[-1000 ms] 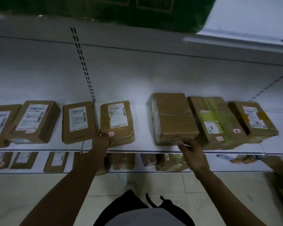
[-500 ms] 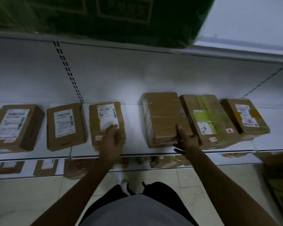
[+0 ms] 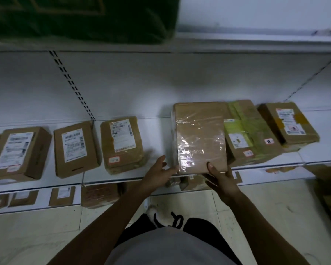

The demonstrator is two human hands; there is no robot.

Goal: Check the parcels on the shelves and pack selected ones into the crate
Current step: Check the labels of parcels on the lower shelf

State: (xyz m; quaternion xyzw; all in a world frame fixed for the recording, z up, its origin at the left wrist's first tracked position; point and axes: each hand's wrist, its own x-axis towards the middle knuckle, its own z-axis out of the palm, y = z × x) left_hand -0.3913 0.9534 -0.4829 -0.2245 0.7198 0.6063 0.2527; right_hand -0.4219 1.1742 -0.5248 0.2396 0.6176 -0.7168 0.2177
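Observation:
A brown parcel wrapped in clear film (image 3: 200, 134) lies on the white shelf (image 3: 157, 169), its near end lifted and tilted up. My right hand (image 3: 221, 179) grips that near edge, thumb on top. My left hand (image 3: 159, 174) has its fingers spread and touches the parcel's lower left corner. Left of it rests a labelled parcel (image 3: 122, 144). On the right are a parcel with green tape (image 3: 250, 134) and a labelled box (image 3: 289, 126). No crate is in view.
More labelled boxes (image 3: 75, 148) (image 3: 19, 152) line the shelf to the left. A lower shelf (image 3: 65, 204) holds several small parcels. A dark green bag (image 3: 80, 18) sits on the shelf above. Tiled floor lies below.
My left hand has left the labelled parcel and moved right to the film-wrapped one. My right hand has taken hold of its near edge and tilted it up.

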